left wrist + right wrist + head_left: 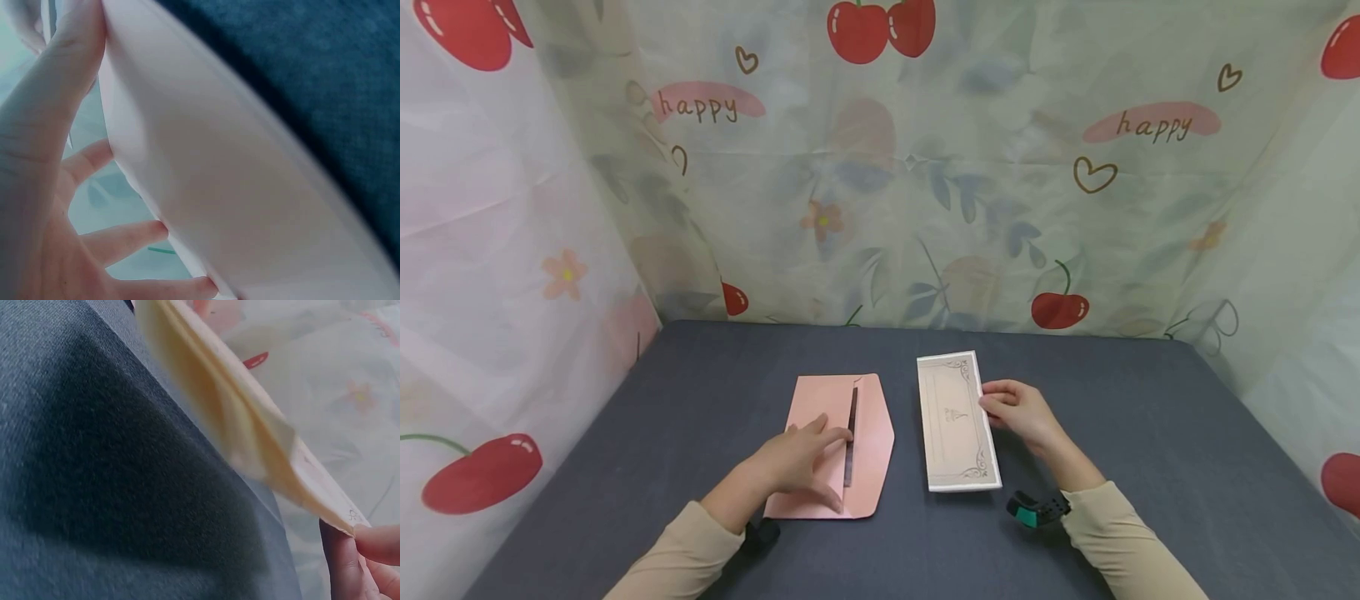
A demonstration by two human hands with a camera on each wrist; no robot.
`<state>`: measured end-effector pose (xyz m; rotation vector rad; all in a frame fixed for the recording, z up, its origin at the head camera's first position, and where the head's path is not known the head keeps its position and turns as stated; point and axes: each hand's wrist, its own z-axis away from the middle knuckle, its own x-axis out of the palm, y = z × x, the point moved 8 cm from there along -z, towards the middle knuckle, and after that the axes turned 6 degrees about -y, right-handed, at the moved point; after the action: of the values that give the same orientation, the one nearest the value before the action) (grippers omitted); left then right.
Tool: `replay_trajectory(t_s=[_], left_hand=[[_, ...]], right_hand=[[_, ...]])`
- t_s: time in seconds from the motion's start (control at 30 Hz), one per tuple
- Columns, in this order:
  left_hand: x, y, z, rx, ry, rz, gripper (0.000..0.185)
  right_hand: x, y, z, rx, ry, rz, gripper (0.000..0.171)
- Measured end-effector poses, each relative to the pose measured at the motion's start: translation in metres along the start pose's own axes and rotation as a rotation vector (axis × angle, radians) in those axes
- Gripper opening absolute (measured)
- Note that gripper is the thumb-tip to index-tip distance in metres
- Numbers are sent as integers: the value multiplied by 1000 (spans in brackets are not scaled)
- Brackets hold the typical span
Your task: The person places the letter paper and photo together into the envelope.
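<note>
A pink envelope (808, 396) lies on the dark tabletop with its pointed flap (877, 442) spread to the right. A dark slit shows beside the flap. My left hand (801, 458) rests over the envelope with fingers spread, fingertips near the slit. In the left wrist view, the fingers (128, 240) touch the edge of the pink paper. To the right, my right hand (1026, 417) pinches the right edge of a cream folded card (953, 442) with an ornate printed border. The right wrist view shows the card's layers (231, 406) parted, held between thumb and finger (378, 544) above its shadow.
The dark cloth-covered table (715, 358) extends around both things. A patterned curtain (910, 250) with cherries and hearts hangs behind and at the sides. A black and teal strapped device (1033, 510) sits at my right wrist.
</note>
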<state>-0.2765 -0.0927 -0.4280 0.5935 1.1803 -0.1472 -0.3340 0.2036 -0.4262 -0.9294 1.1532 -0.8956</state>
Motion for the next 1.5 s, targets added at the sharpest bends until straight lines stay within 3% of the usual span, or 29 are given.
replay_trajectory(t_s=[0.3, 1.07, 1.5], left_hand=[[0, 2, 1, 5, 2, 10, 89], [-1, 3, 1, 50, 39, -13, 86], [1, 1, 0, -1, 12, -15, 88]], right_hand=[[11, 0, -1, -16, -28, -67, 38], [32, -1, -4, -7, -63, -94, 37], [43, -3, -6, -12, -82, -116, 38]])
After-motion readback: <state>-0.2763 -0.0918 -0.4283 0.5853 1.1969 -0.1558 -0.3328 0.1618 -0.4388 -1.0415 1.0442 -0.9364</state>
